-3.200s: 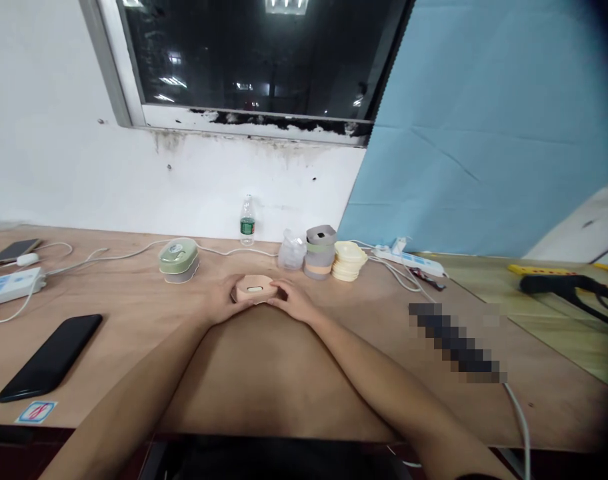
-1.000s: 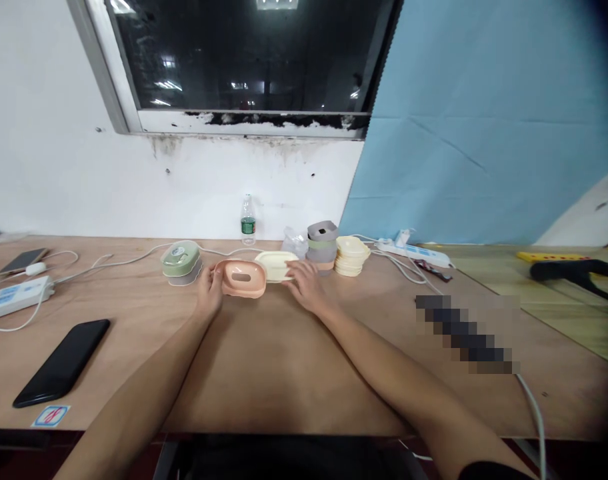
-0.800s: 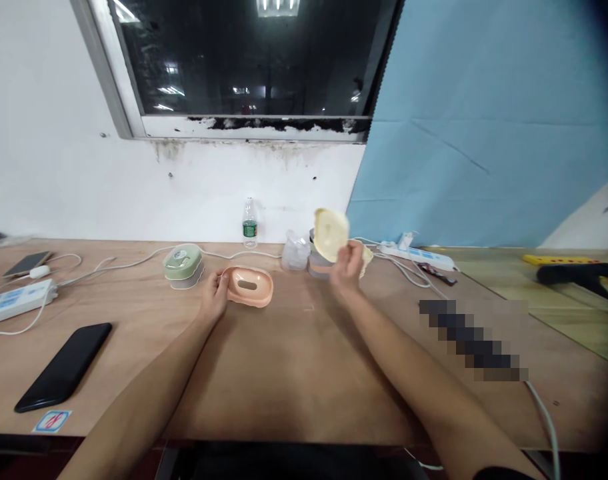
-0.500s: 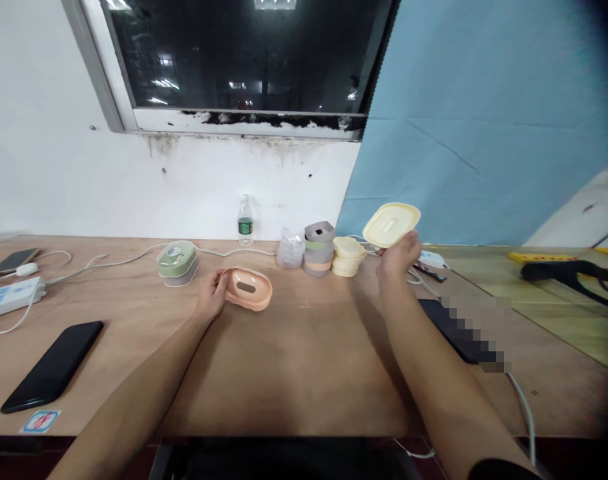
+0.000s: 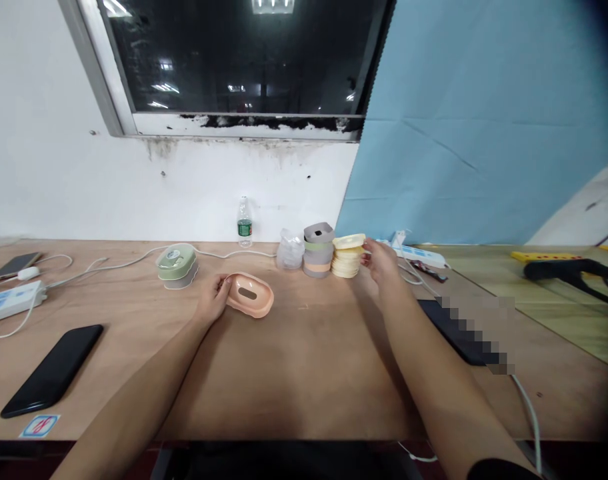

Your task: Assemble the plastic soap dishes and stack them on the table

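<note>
My left hand (image 5: pixel 215 297) pinches the left end of a peach-coloured oval tray with a slot in its base (image 5: pixel 251 303), just above the table. At the back right, my right hand (image 5: pixel 381 261) grips a pale yellow oval lid (image 5: pixel 350 241) by its right edge. That lid is tilted slightly on top of a stack of similar yellow lids (image 5: pixel 346 265). Left of this stack stands a pile of grey, green and peach containers (image 5: pixel 318 257). A green and grey lidded container (image 5: pixel 177 265) sits beyond my left hand.
A crumpled clear plastic bag (image 5: pixel 290 250) and a water bottle (image 5: pixel 245 223) stand near the wall. Black phones (image 5: pixel 53 370) lie on either side, the right one partly pixelated. Power strips (image 5: pixel 419 255) and white cables run along the table's back and sides.
My right hand has brought the yellow lid down and left onto the stack of lids. My left hand keeps the peach tray in nearly the same place.
</note>
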`<state>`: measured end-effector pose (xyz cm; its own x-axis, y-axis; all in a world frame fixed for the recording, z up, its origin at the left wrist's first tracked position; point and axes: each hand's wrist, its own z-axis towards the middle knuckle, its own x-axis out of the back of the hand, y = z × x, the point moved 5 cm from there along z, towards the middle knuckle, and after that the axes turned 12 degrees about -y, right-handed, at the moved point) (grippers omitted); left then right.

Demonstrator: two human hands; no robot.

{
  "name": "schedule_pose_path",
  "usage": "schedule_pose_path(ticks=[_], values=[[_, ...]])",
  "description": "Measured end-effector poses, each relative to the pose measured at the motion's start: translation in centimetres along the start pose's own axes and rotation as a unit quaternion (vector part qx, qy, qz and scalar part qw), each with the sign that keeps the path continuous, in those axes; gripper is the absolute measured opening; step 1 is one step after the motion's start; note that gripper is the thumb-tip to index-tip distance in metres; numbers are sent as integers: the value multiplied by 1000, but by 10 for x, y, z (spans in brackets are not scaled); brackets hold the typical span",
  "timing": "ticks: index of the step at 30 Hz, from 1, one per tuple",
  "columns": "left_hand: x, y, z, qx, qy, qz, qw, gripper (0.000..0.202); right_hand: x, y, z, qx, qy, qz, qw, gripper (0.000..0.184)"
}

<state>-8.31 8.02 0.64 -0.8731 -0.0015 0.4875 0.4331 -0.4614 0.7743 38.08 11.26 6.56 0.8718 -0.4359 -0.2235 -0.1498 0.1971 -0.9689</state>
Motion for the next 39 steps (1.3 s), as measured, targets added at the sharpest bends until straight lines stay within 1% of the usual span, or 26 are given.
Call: schedule_pose_path(ticks=[4, 6, 8, 10, 11, 13, 14, 15, 16, 17, 18, 19, 20, 21, 22, 23, 25, 27, 29, 30, 31, 32, 33, 35, 37, 39], values=[[-1, 0, 1, -6, -9, 16, 1000, 41, 8, -2, -2, 45, 73, -70, 994, 18], [-1, 0, 1, -5, -10, 20, 1000, 41, 9, -3, -2, 67, 83, -92, 990, 20], [-1, -1, 1, -2, -9, 19, 1000, 41, 10, -3, 0, 89, 80, -110, 987, 22], [-1, -2, 1, 2, -8, 12, 1000, 42, 9, -6, 2, 126, 91, -142, 978, 21], [-2, -3, 2, 4, -10, 4, 1000, 42, 8, -8, 0, 154, 106, -163, 969, 20], [-5, -3, 2, 10, -17, -29, 999, 44, 1, -11, -10, 224, 143, -208, 941, 21], [-6, -3, 3, 13, -19, -50, 998, 45, -6, -11, -19, 260, 149, -230, 926, 23], [-8, -3, 3, 17, -23, -73, 997, 46, -17, -8, -30, 294, 138, -252, 912, 26], [-11, -2, 3, 22, -27, -95, 995, 47, -31, -4, -42, 321, 103, -273, 901, 29], [-15, -2, 2, 30, -34, -116, 992, 49, -50, 4, -55, 341, 37, -301, 890, 31], [-19, -1, 2, 44, -44, -136, 989, 51, -69, 12, -70, 357, -42, -329, 873, 32], [-24, 0, 1, 61, -60, -155, 984, 55, -89, 21, -87, 379, -116, -355, 847, 32], [-30, 1, -1, 78, -82, -171, 979, 59, -109, 29, -106, 408, -195, -381, 807, 33], [-36, 2, -2, 90, -105, -179, 974, 64, -126, 37, -126, 438, -273, -401, 757, 33], [-41, 5, -4, 92, -130, -177, 971, 68, -140, 43, -144, 459, -325, -413, 716, 36], [-44, 8, -6, 81, -145, -160, 973, 70, -150, 48, -158, 470, -362, -421, 686, 38], [-47, 15, -7, 47, -153, -95, 982, 68, -163, 53, -177, 472, -409, -437, 647, 41], [-43, 18, -8, 16, -139, -14, 990, 62, -171, 58, -187, 461, -450, -456, 614, 41], [-34, 20, -6, -14, -119, 63, 991, 55, -172, 64, -189, 446, -484, -476, 583, 37], [-26, 21, -4, -29, -101, 98, 990, 52, -170, 66, -186, 435, -489, -487, 579, 35], [-17, 22, -3, -46, -75, 132, 987, 48, -168, 67, -182, 423, -484, -496, 584, 33], [-5, 23, -1, -56, -34, 166, 984, 44, -164, 68, -177, 409, -474, -506, 593, 31], [9, 24, 0, -52, 17, 196, 979, 41, -160, 69, -171, 395, -462, -515, 604, 30], [39, 24, -2, -24, 116, 240, 964, 43, -150, 68, -159, 371, -436, -533, 623, 27], [66, 21, -7, 22, 205, 267, 941, 50, -141, 67, -146, 349, -408, -551, 638, 26], [88, 13, -13, 84, 264, 283, 918, 63, -132, 65, -133, 326, -373, -567, 658, 25]])
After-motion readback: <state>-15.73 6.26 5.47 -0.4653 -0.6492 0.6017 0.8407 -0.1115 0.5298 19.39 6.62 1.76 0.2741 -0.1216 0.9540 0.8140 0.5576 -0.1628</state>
